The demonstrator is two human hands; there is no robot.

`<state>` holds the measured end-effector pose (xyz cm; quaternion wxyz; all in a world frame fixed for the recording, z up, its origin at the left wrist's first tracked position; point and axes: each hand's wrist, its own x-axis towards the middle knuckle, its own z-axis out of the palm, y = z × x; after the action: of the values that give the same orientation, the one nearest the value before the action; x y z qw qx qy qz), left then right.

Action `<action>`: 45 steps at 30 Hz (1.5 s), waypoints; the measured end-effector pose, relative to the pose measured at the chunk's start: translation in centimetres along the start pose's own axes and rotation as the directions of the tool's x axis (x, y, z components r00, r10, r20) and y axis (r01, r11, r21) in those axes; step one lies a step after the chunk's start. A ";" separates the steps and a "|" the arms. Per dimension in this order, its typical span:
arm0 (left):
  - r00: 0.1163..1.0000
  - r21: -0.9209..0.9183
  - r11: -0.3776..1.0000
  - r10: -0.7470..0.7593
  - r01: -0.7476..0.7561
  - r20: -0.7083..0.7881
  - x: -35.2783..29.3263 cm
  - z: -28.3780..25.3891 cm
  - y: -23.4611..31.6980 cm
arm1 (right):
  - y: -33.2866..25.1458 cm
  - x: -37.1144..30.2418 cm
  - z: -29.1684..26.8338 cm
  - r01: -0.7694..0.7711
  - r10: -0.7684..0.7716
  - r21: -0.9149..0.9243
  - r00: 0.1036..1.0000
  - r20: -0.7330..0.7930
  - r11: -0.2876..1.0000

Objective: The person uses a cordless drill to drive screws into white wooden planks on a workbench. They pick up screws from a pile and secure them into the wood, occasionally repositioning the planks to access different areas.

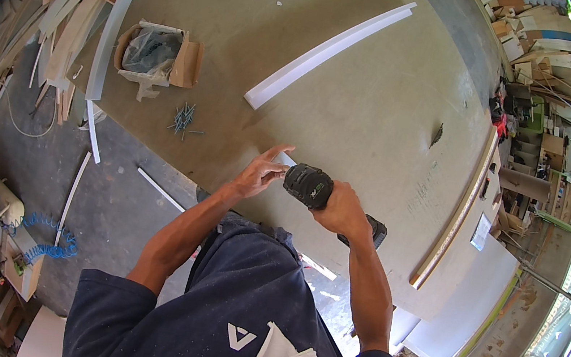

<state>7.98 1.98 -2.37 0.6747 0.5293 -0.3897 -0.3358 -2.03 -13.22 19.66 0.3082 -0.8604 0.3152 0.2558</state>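
Note:
In my right hand [344, 210] is a black cordless drill [308, 186], its fingers wrapped round the grip. The drill's body hides its front end. My left hand [260, 175] is at the drill's far left side, its fingers closed on a small white piece [286, 159]. Most of that piece is hidden behind the drill and fingers. Both hands are over the near edge of a large brownish table [359, 123]. Left of them lies a loose heap of screws [183, 119]. Beyond my hands, a long white angled strip [328, 57] rests on the tabletop.
An opened cardboard box [186, 62] with clear plastic inside stands at the table's left. A long pale strip [118, 23] lies along that side, near stacked wood offcuts [68, 9]. At right is a long wooden board [458, 210]. A coiled blue hose [52, 241] is at lower left.

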 end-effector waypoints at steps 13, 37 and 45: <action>0.997 0.195 0.978 0.058 -0.068 0.055 0.3 -0.8 1.3 | -1.4 0.3 -0.7 -0.077 0.079 -0.037 0.996 0.045 0.996; 0.967 0.193 0.981 -0.079 0.032 0.243 2.0 -3.7 0.5 | -0.4 1.1 0.8 -0.051 0.052 -0.017 0.998 0.023 0.999; 0.967 0.186 0.983 -0.037 -0.010 0.250 2.3 -3.7 0.2 | -0.8 1.7 0.6 -0.037 0.038 -0.047 0.999 0.024 0.998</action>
<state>12.37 1.72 -2.31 0.5650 0.5454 -0.4983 -0.3674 -0.48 -12.97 18.46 0.2872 -0.8579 0.3216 0.2794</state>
